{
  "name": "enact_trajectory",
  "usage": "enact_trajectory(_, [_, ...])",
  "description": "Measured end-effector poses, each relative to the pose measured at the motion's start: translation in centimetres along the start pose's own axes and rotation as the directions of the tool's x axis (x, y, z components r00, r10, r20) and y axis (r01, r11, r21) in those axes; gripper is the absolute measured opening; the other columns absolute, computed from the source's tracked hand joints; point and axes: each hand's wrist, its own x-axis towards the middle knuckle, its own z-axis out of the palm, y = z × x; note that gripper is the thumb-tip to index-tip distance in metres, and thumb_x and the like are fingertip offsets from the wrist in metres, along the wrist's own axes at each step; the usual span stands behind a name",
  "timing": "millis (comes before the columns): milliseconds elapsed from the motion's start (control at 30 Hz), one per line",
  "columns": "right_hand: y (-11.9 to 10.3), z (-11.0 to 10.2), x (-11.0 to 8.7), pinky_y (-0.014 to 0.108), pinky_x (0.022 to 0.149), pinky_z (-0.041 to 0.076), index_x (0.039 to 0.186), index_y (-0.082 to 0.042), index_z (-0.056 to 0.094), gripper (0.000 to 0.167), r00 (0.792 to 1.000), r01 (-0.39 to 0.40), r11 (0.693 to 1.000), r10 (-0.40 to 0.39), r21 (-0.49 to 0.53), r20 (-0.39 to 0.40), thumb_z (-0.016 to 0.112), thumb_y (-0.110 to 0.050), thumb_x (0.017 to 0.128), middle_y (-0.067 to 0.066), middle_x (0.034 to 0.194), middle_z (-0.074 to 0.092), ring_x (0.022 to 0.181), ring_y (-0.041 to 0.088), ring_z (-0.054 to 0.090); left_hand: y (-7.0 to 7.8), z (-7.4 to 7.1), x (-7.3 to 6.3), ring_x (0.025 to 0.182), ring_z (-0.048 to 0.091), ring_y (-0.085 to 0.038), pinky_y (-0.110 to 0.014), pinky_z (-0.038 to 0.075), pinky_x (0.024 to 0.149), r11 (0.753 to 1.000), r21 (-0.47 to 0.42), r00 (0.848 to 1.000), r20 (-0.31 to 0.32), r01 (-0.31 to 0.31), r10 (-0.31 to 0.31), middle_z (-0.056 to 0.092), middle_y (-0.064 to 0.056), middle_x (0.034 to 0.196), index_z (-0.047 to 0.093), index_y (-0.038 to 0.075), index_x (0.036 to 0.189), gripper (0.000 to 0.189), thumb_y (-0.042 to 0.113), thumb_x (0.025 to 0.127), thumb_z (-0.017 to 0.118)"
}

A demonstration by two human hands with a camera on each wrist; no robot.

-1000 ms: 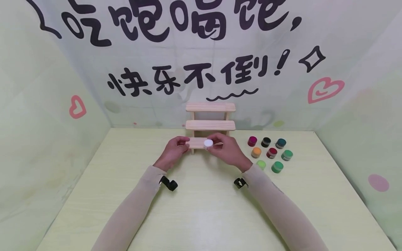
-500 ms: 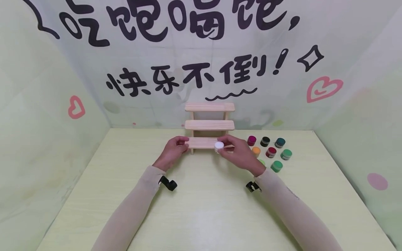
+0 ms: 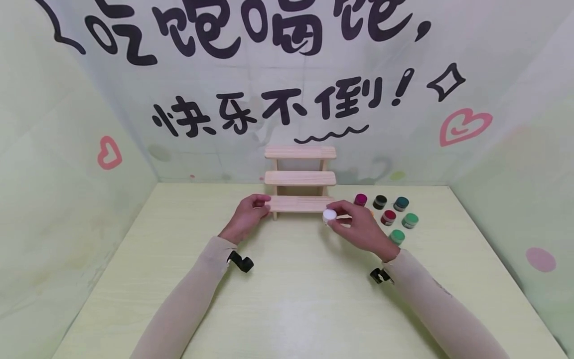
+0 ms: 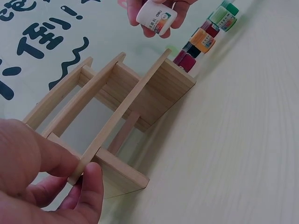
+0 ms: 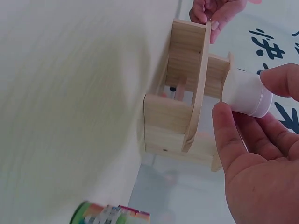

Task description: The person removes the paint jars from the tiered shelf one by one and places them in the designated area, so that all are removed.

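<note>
A small three-tier wooden display stand stands at the back of the table, against the wall. My left hand pinches the left end of its lowest shelf between thumb and fingers. Off the right end of that shelf, my right hand holds a white paint jar between thumb and fingers. The jar is raised above the table, and its printed label shows in the left wrist view. In the right wrist view the plain white side of the jar is toward the camera.
Several small paint jars stand right of the stand, among them a magenta jar, a black jar, a teal jar, a dark red jar and a green jar. My right hand hides some. A printed cloth wall rises behind.
My right hand has moved right and slightly toward me with the white paint jar, from over the lowest shelf to beyond its right end. The left hand stays on the shelf.
</note>
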Motion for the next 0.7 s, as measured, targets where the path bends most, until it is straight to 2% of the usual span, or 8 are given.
enact_trajectory(300, [1.1, -2.6, -2.2, 0.043, 0.099, 0.063, 0.133, -0.003, 0.065, 0.037, 0.999, -0.011, 0.999, 0.01, -0.037, -0.044, 0.075, -0.015, 0.1, 0.015, 0.128, 0.07, 0.113, 0.032, 0.072, -0.1, 0.0, 0.2, 0.103, 0.059, -0.02, -0.036, 0.06, 0.104, 1.0, -0.005, 1.0, -0.005, -0.011, 0.011, 0.055, -0.013, 0.119, 0.062, -0.001, 0.134, 0.031, 0.001, 0.103, 0.062])
enact_trajectory(533, [2.6, -4.9, -4.2, 0.018, 0.095, 0.06, 0.134, -0.004, 0.065, 0.035, 0.997, -0.038, 0.998, 0.034, -0.056, -0.074, 0.073, -0.016, 0.101, 0.014, 0.127, 0.07, 0.113, 0.029, 0.072, 0.0, 0.0, 0.1, 0.104, 0.061, -0.021, -0.033, 0.061, 0.102, 1.0, 0.009, 1.0, -0.002, 0.005, -0.005, 0.055, -0.014, 0.121, 0.062, 0.0, 0.135, 0.031, 0.002, 0.105, 0.061])
enact_trajectory(700, [3.1, -5.8, -5.7, 0.01, 0.092, 0.057, 0.135, -0.006, 0.065, 0.036, 0.993, -0.061, 0.996, 0.053, -0.071, -0.101, 0.073, -0.018, 0.102, 0.013, 0.128, 0.071, 0.112, 0.025, 0.072, 0.0, 0.0, 0.0, 0.105, 0.061, -0.021, -0.034, 0.061, 0.102, 1.0, 0.003, 1.0, 0.002, -0.001, 0.001, 0.055, -0.015, 0.122, 0.062, 0.0, 0.135, 0.031, 0.001, 0.104, 0.061])
